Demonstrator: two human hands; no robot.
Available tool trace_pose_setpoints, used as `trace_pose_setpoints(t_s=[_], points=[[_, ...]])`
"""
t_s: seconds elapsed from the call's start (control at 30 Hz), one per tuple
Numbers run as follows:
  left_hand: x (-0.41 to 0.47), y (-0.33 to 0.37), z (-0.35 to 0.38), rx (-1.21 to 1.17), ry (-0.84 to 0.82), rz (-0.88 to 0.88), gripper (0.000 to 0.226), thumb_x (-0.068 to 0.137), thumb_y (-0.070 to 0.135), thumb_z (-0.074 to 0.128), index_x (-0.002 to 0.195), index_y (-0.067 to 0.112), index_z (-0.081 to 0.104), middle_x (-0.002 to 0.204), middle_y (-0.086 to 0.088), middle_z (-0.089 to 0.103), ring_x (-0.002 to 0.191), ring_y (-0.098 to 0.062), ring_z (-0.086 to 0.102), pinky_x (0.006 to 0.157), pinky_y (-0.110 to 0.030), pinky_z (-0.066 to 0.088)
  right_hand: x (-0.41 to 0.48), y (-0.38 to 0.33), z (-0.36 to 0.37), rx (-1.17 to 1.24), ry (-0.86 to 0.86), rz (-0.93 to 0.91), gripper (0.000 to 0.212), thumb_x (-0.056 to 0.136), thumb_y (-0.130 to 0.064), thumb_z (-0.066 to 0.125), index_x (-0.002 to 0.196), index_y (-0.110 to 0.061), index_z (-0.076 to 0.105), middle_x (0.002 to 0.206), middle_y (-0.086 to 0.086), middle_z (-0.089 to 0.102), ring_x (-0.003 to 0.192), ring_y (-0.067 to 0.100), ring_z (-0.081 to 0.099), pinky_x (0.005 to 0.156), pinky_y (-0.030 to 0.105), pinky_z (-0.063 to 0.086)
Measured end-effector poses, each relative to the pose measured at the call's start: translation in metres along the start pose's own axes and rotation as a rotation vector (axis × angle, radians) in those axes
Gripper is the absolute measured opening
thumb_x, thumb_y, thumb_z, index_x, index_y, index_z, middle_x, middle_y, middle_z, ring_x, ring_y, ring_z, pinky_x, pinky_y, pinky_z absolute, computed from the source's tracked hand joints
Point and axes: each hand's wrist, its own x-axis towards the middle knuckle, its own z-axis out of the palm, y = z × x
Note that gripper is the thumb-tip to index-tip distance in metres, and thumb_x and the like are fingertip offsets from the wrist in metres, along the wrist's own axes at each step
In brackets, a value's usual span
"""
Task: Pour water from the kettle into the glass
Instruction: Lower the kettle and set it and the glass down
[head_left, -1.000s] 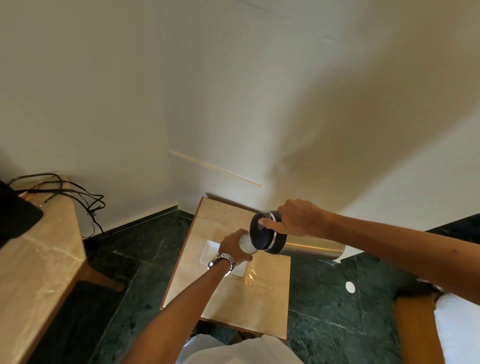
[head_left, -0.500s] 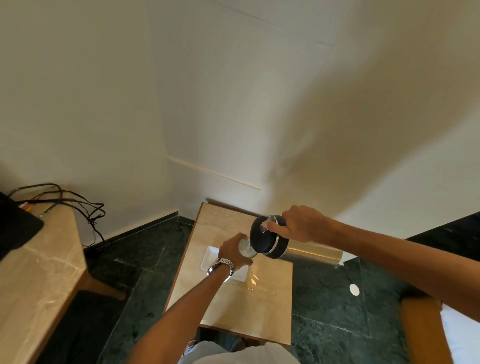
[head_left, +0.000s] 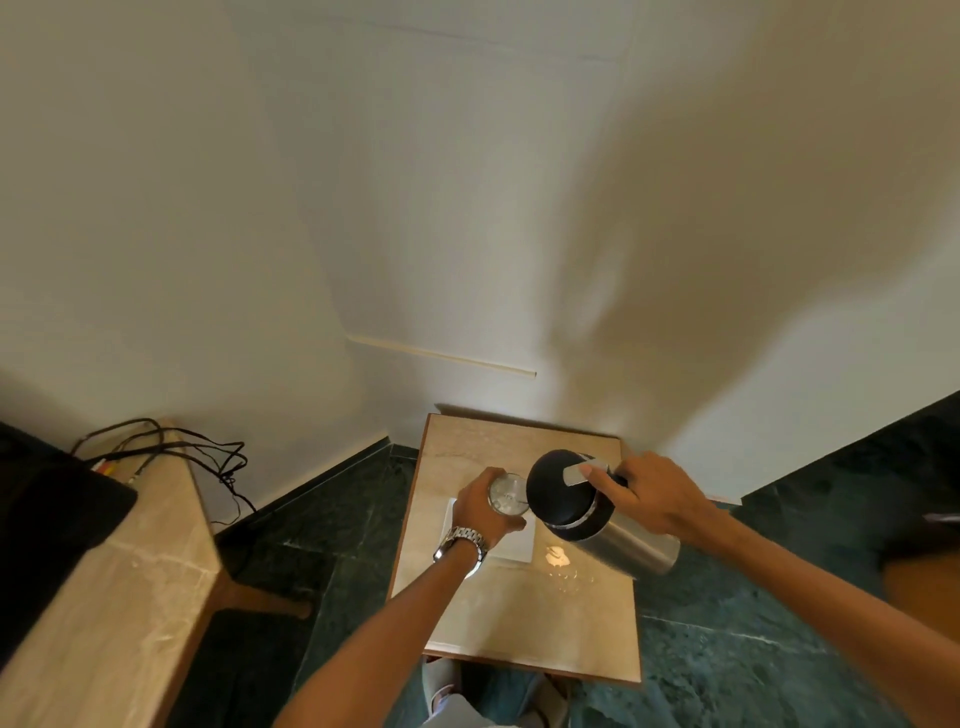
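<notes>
Kettle (head_left: 597, 512) first: on my head camera I see it tipped over on its side, black lid end leaning toward the glass (head_left: 506, 494) and nearly touching its rim, steel body slanting away down to the right. My right hand (head_left: 657, 496) is wrapped around the kettle's upper part, fingers curled closed on it, with the thumb (head_left: 597, 474) laid along the silver lever on top of the lid. My left hand (head_left: 480, 506) is closed around the glass, fingers hugging its side, so I only see the open mouth just past the fingertips. A metal watch (head_left: 461, 540) sits on that wrist. Both hands hang over a small beige table (head_left: 524, 618), and a white tray (head_left: 517, 540) lies on it right under the left hand's fingers. I cannot tell whether water is running.
</notes>
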Motion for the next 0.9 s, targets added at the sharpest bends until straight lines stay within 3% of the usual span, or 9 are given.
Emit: trace_pose_setpoints(t_s=[0.13, 0.27, 0.4, 0.53, 0.67, 0.8, 0.9], points=[[0.003, -0.005, 0.008, 0.002, 0.0, -0.01, 0.075, 0.068, 0.021, 0.095, 0.133, 0.017, 0.059, 0.129, -0.006, 0.068, 0.119, -0.025, 0.065, 0.097, -0.033, 0.058, -0.026, 0.02, 0.012, 0.234, 0.141, 0.226, 0.092, 0.081, -0.088, 0.026, 0.049, -0.009, 0.06, 0.045, 0.005, 0.06, 0.042, 0.014, 0.058, 0.05, 0.023, 0.051], [0.01, -0.016, 0.025, 0.012, -0.024, -0.047, 0.079, 0.068, 0.021, 0.096, 0.136, 0.018, 0.056, 0.131, -0.006, 0.067, 0.121, -0.026, 0.064, 0.099, -0.036, 0.059, -0.05, 0.029, 0.043, 0.471, 0.394, 0.52, 0.085, 0.077, -0.092, 0.026, 0.042, -0.016, 0.044, 0.037, -0.003, 0.047, 0.035, 0.007, 0.048, 0.039, 0.02, 0.042], [0.036, -0.047, 0.054, 0.051, -0.04, -0.073, 0.078, 0.064, 0.023, 0.097, 0.131, 0.022, 0.056, 0.126, -0.002, 0.069, 0.117, -0.024, 0.066, 0.094, -0.033, 0.058, -0.053, 0.047, 0.118, 0.634, 0.525, 0.737, 0.091, 0.077, -0.092, 0.021, 0.05, -0.011, 0.051, 0.046, 0.007, 0.053, 0.045, 0.024, 0.054, 0.046, 0.036, 0.048], [0.075, -0.096, 0.083, 0.107, -0.037, -0.057, 0.075, 0.061, 0.028, 0.098, 0.124, 0.027, 0.058, 0.119, 0.004, 0.071, 0.11, -0.021, 0.068, 0.095, -0.04, 0.061, -0.038, 0.071, 0.191, 0.683, 0.664, 0.852, 0.08, 0.08, -0.091, 0.019, 0.051, -0.023, 0.049, 0.048, 0.004, 0.053, 0.047, 0.025, 0.053, 0.052, 0.042, 0.047], [0.119, -0.156, 0.112, 0.139, -0.01, -0.062, 0.074, 0.056, 0.026, 0.099, 0.117, 0.034, 0.058, 0.111, 0.008, 0.071, 0.101, -0.02, 0.069, 0.087, -0.038, 0.062, -0.016, 0.105, 0.258, 0.778, 0.774, 0.955, 0.084, 0.081, -0.089, 0.024, 0.061, -0.017, 0.06, 0.056, 0.018, 0.062, 0.058, 0.038, 0.062, 0.059, 0.054, 0.053], [0.154, -0.218, 0.136, 0.146, 0.028, -0.053, 0.073, 0.053, 0.024, 0.099, 0.111, 0.039, 0.057, 0.104, 0.014, 0.069, 0.095, -0.017, 0.067, 0.075, -0.022, 0.053, -0.002, 0.137, 0.307, 0.837, 0.918, 1.048, 0.079, 0.082, -0.089, 0.026, 0.054, -0.025, 0.065, 0.046, -0.002, 0.059, 0.051, 0.023, 0.059, 0.058, 0.051, 0.052], [0.169, -0.256, 0.149, 0.18, 0.041, -0.061, 0.074, 0.053, 0.023, 0.099, 0.114, 0.034, 0.058, 0.106, 0.01, 0.07, 0.096, -0.019, 0.067, 0.083, -0.03, 0.056, 0.008, 0.144, 0.325, 0.899, 1.003, 1.078, 0.061, 0.08, -0.089, 0.03, 0.063, -0.046, 0.07, 0.052, -0.004, 0.059, 0.053, 0.027, 0.057, 0.059, 0.058, 0.052]])
